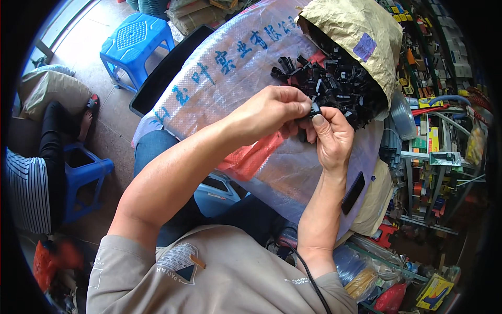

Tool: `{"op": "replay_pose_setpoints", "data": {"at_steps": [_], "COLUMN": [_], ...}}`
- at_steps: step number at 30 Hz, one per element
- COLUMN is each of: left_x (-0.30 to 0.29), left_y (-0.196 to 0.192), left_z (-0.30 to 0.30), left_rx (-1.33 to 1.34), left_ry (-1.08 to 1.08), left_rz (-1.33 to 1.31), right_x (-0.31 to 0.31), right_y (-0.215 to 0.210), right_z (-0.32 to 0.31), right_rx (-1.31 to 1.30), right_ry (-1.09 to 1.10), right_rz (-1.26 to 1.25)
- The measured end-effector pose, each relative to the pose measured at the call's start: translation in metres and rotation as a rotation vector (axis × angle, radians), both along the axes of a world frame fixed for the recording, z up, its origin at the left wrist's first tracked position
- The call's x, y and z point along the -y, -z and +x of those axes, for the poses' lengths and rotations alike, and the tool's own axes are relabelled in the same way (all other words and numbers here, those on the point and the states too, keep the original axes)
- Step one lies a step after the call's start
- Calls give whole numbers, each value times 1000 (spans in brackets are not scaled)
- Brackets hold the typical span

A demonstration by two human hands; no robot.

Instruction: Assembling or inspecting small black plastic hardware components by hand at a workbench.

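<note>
My left hand (280, 111) and my right hand (333, 137) meet above a translucent woven plastic sheet (209, 99). Pinched between their fingertips is a small black plastic part (314, 109), partly covered by the fingers; its exact kind is too small to make out. Both hands are closed on it. Just beyond them lies a heap of similar black plastic parts (342, 86), spilling from the mouth of a brown paper sack (379, 39). A red woven plastic piece (251, 157) lies under my left wrist.
A dark flat object like a phone (353, 192) lies beside my right forearm. Crowded goods shelves (439, 131) run along the right. On the left are a blue plastic stool (133, 44) and a seated person in a striped top (26, 188) on another blue stool (89, 175).
</note>
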State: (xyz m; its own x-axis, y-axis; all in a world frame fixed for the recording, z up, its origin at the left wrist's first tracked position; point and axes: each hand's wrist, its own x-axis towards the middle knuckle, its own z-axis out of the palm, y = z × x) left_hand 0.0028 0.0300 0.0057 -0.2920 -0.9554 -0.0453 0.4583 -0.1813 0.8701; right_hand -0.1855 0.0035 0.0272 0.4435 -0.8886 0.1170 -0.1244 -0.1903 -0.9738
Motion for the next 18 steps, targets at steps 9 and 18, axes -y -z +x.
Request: {"op": "replay_pose_setpoints", "data": {"at_steps": [9,18], "left_x": [-4,23], "left_y": [9,15], "left_z": [-5,29], "left_rx": [571,76], "left_ry": [-135,-397], "left_rz": [-592,-36], "right_x": [-14,41], "right_y": [-1,2], "right_z": [-10,36], "right_rx": [-31,-204], "right_ry": [-46,37], "right_rz": [204,-132]}}
